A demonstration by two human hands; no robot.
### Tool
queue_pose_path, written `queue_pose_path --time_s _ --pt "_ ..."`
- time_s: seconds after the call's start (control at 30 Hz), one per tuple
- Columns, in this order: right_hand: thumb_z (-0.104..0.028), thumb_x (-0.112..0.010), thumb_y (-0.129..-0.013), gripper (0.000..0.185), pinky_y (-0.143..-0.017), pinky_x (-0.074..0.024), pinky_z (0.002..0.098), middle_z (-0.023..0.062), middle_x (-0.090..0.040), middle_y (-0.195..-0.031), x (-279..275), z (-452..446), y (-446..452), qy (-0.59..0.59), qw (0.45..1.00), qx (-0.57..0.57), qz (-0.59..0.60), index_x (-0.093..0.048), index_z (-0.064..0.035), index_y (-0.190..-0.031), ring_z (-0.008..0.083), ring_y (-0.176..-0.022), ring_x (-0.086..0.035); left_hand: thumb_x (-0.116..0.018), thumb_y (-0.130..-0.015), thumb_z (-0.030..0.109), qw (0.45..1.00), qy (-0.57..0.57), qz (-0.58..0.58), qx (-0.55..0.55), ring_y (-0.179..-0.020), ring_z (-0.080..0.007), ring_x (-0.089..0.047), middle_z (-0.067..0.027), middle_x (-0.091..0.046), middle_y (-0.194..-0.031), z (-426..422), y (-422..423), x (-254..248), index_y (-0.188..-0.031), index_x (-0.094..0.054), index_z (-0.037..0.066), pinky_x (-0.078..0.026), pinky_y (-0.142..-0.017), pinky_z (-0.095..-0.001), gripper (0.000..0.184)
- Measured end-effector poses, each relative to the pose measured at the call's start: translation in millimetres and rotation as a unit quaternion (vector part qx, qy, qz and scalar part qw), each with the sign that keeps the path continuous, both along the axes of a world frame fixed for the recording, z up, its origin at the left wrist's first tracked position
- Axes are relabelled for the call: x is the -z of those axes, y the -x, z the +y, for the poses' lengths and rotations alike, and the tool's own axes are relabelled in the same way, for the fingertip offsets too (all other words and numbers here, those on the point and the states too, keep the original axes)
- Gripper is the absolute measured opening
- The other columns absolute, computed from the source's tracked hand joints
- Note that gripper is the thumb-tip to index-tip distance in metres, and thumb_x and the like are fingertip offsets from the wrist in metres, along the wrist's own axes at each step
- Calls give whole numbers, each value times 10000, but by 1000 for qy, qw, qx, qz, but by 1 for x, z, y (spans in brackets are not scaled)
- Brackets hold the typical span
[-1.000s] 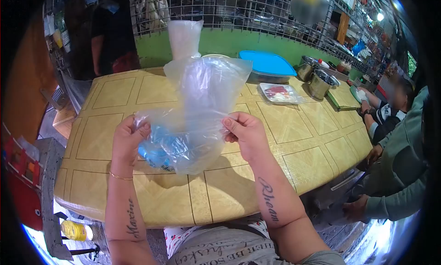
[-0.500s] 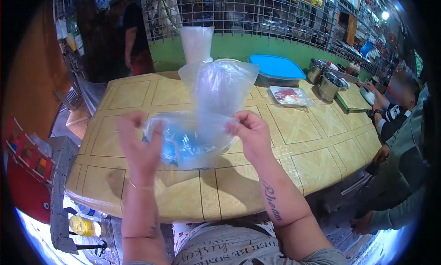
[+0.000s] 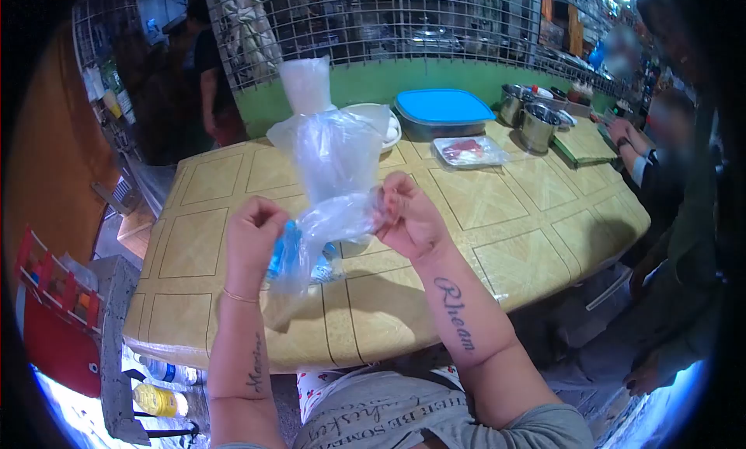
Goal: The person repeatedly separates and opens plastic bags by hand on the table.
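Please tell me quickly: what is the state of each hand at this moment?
Left hand: fingers closed together beside the clear plastic bag; whether they grip it cannot be told.
Right hand: closed, holding the clear plastic bag.

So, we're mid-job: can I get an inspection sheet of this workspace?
Surface: table, tan tile pattern, partly in shadow near the front edge.
Job's things: clear plastic bag between the hands; blue plastic, inside or behind it, unclear which.
Clutter: upright plastic, white bowl, blue-lidded tub, wrapped tray, metal pots.
Left hand: fingertips together beside the bag; grip unclear.
Right hand: gripping the bag's end, blurred.
Cables: nothing seen.
Surroundings: green wall and wire grid behind; people at right, another person at far left.
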State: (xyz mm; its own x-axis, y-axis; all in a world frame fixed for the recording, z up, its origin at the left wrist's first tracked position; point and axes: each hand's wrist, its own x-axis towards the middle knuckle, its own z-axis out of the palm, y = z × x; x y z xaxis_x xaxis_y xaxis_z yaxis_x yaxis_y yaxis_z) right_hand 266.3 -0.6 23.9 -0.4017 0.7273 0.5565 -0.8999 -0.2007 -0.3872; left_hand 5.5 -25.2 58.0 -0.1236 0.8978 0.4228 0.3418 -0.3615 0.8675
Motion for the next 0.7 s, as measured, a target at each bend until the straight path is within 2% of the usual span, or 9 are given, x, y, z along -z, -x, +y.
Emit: queue_pose_path --time_s 0.03,0.13,0.23,0.33,0.43,0.47,0.5,0.57,0.7 --pt "-26 -686 -854 157 -691 -551 342 77 -652 -883 -1 0 -4 29 998 42 -45 -621 -52 -994 209 -767 -658 -704 -785 -28 999 -8 30 -20 -746 -107 -589 -32 -648 -843 3 -1 -1 -870 -636 14 -487 -692 -255 117" --pt "-32 -660 -867 183 -718 -539 341 79 -658 -887 -7 -1 -11 80 972 154 -156 -638 -34 -1049 197 -782 -654 -731 -794 51 971 -209 72 -86 -872 -141 -587 -58 -633 -960 -24 -17 -17 -948 -621 25 -477 -756 -282 191" --pt "-15 -652 -863 239 -725 -539 321 103 -668 -933 -12 -8 1 58 960 190 -196 -638 -10 -1101 201 -835 -661 -767 -765 129 946 -262 172 81 -951 -220 -589 -94 -612 -1038 -57 -57 -27 -1032 -606 50 -454 -843 -332 322" --pt "49 -602 -852 294 -767 -534 310 106 -667 -982 -10 -12 11 -4 943 220 -249 -640 13 -1142 192 -883 -656 -770 -738 151 886 -298 354 19 -962 -286 -595 -112 -617 -1021 -59 -95 -17 -1080 -599 57 -427 -883 -386 394" --pt "137 -520 -798 388 -804 -521 296 81 -656 -1029 -7 -11 10 -81 906 277 -310 -667 1 -1129 166 -947 -635 -746 -731 106 893 -257 368 -25 -940 -313 -600 -127 -628 -997 -33 -92 9 -1101 -593 66 -413 -885 -412 402" --pt "143 -516 -781 403 -800 -516 291 76 -655 -1017 -4 -8 13 -103 885 315 -327 -677 -15 -1115 166 -952 -632 -710 -749 65 923 -186 336 -19 -902 -304 -607 -118 -640 -952 -30 -90 11 -1062 -608 58 -422 -853 -405 329" --pt "148 -512 -765 420 -797 -511 286 71 -654 -1006 0 -6 16 -123 863 350 -344 -688 -31 -1102 167 -957 -629 -702 -754 54 934 -166 316 8 -887 -303 -606 -120 -640 -939 -26 -86 14 -1038 -609 52 -425 -847 -404 299" --pt "124 -562 -742 388 -783 -503 310 68 -643 -946 7 2 17 -193 778 456 -387 -705 -62 -1051 198 -907 -623 -686 -764 34 952 -121 274 58 -857 -303 -603 -124 -640 -914 -19 -79 20 -990 -610 40 -432 -836 -402 239" --pt "49 -674 -681 270 -726 -483 366 62 -608 -832 6 -1 16 -312 565 655 -392 -713 -94 -906 268 -789 -585 -668 -778 5 915 -254 309 53 -833 -295 -589 -125 -633 -911 -23 -79 15 -925 -596 24 -446 -801 -409 166"
